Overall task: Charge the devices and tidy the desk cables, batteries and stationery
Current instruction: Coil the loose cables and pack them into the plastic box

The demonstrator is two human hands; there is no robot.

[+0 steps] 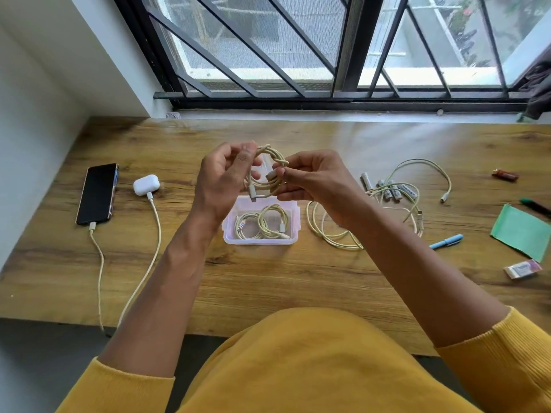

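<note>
Both hands hold a coiled cream cable (267,162) in the air above a clear plastic box (293,234). My left hand (223,177) grips the coil's left side; my right hand (313,180) pinches its right side near a plug. Two coiled cables (262,223) lie inside the box. A black phone (97,193) and a white earbud case (146,184) lie at the left, each with a cable plugged in. Loose cream cables (414,201) and several batteries (384,186) lie to the right.
At the right of the wooden desk (268,281) lie a blue pen (445,242), a green paper pad (520,232), an eraser (521,268), a dark pen (535,205) and a small red-brown object (505,174). A barred window runs behind the desk.
</note>
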